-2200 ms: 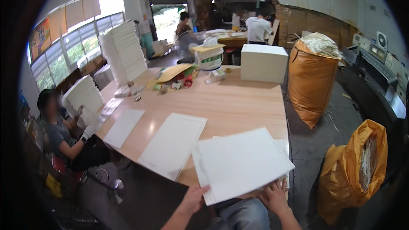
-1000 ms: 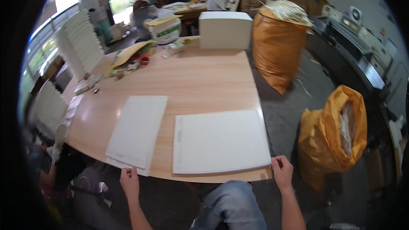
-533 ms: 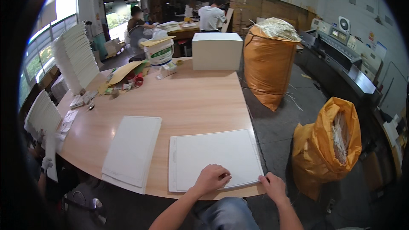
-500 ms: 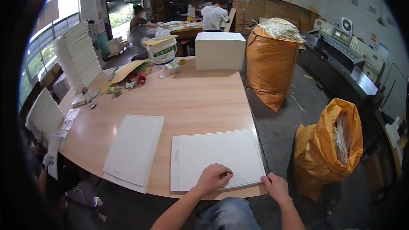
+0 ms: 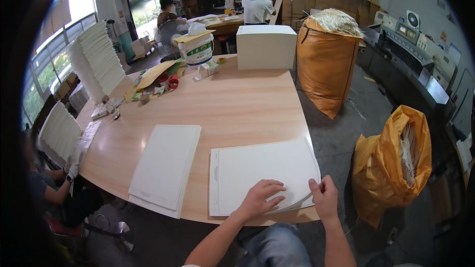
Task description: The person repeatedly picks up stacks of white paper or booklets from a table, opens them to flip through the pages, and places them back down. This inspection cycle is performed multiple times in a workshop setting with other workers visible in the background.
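A low stack of white paper sheets (image 5: pixel 252 170) with thin printed margin lines lies in front of me at the table's near right edge. My right hand (image 5: pixel 324 199) pinches the near right corner of the top sheet, which curls up off the sheets beneath. Above the sheet's near edge is my left hand (image 5: pixel 261 199), fingers and thumb apart, nothing held. It looks to be touching the paper lightly. To the left lies a second stack of white sheets (image 5: pixel 166 163), slightly fanned at its near end.
A tall white block of paper (image 5: pixel 267 49), a bucket (image 5: pixel 196 49) and tape rolls stand farther back. Tall paper stacks (image 5: pixel 99 59) line the left side, where a gloved co-worker (image 5: pixel 54 183) sits. Orange sacks of paper strips (image 5: pixel 329 69) stand on the floor at right.
My right hand has raised the sheet's near right corner, bending it upward. My left hand's fingers have spread. The view has shifted, and the gloved co-worker at left shows more.
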The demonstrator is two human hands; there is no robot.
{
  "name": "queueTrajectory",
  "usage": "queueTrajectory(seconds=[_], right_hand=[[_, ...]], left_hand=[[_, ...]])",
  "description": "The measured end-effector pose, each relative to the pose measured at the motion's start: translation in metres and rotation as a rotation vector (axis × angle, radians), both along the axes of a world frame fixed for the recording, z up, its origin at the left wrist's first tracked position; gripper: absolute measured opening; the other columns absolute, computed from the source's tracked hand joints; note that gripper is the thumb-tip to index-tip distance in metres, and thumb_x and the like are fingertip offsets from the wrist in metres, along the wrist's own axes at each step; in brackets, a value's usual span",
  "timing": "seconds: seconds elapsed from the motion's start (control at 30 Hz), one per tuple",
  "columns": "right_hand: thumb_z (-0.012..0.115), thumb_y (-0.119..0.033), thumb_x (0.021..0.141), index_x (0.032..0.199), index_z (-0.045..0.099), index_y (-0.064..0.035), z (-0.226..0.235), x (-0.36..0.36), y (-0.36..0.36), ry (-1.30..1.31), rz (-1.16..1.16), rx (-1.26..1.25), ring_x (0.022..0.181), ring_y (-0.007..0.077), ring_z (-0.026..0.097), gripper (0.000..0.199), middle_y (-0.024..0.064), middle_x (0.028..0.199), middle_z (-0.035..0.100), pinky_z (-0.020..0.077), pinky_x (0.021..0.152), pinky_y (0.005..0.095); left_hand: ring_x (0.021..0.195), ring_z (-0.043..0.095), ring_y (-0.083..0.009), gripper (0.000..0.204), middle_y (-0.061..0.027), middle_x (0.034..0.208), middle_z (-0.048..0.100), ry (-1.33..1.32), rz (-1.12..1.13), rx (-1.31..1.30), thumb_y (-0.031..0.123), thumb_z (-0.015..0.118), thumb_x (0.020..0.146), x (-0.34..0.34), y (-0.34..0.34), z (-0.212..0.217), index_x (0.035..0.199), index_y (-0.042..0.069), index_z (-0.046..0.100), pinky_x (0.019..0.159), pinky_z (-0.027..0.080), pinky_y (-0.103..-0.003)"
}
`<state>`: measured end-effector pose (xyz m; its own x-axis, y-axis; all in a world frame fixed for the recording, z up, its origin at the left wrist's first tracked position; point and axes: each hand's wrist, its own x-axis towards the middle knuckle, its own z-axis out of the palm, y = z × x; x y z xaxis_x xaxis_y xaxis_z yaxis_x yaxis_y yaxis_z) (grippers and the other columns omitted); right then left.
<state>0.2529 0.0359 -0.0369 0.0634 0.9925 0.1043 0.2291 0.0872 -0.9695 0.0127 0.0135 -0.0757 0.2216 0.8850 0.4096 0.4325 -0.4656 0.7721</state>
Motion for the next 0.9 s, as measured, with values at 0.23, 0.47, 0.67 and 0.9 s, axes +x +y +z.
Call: queueTrajectory(seconds=[0.23,0.47,0.67,0.9], right_hand=[[0.076,-0.027,0.1,0.076,0.047,-0.0008,0.01,0.017,0.004,-0.148,0.036,-0.072,0.054,0.012,0.057,0.046,0.0057,0.063,0.055,0.0461,0.051,0.0346],[0.066,-0.037,0.107,0.077,0.058,-0.0006,-0.008,0.057,0.011,-0.129,0.17,-0.386,0.057,0.0141,0.064,0.047,0.0073,0.067,0.064,0.0487,0.05,0.0319],[0.067,-0.046,0.102,0.084,0.064,0.0022,-0.055,0.093,0.008,-0.536,0.203,-0.312,0.072,0.0319,0.073,0.051,0.0187,0.075,0.071,0.0545,0.066,0.0462],[0.067,-0.051,0.098,0.087,0.07,0.0006,-0.029,0.079,-0.003,-0.765,0.266,-0.263,0.092,0.0437,0.072,0.053,0.0237,0.091,0.074,0.0555,0.079,0.0508]], left_hand=[[0.118,0.066,-0.021,0.074,-0.0165,0.144,0.06,-0.186,-0.036,-0.205,0.011,0.076,0.099,-0.001,-0.001,-0.001,0.163,0.008,0.038,0.101,0.057,-0.035],[0.117,0.066,-0.0232,0.103,-0.0235,0.155,0.047,-0.571,-0.001,-0.337,0.005,0.068,0.104,-0.017,0.02,-0.04,0.17,0.014,-0.01,0.099,0.056,-0.035],[0.126,0.064,-0.0279,0.042,-0.0132,0.143,0.063,-0.075,-0.004,-0.105,0.018,0.07,0.102,0.001,0.005,-0.004,0.142,0.009,0.063,0.108,0.053,-0.04],[0.136,0.057,-0.034,0.031,-0.0115,0.145,0.063,0.144,-0.024,0.045,0.017,0.068,0.1,0.0,0.001,-0.015,0.131,0.009,0.071,0.113,0.049,-0.044]])
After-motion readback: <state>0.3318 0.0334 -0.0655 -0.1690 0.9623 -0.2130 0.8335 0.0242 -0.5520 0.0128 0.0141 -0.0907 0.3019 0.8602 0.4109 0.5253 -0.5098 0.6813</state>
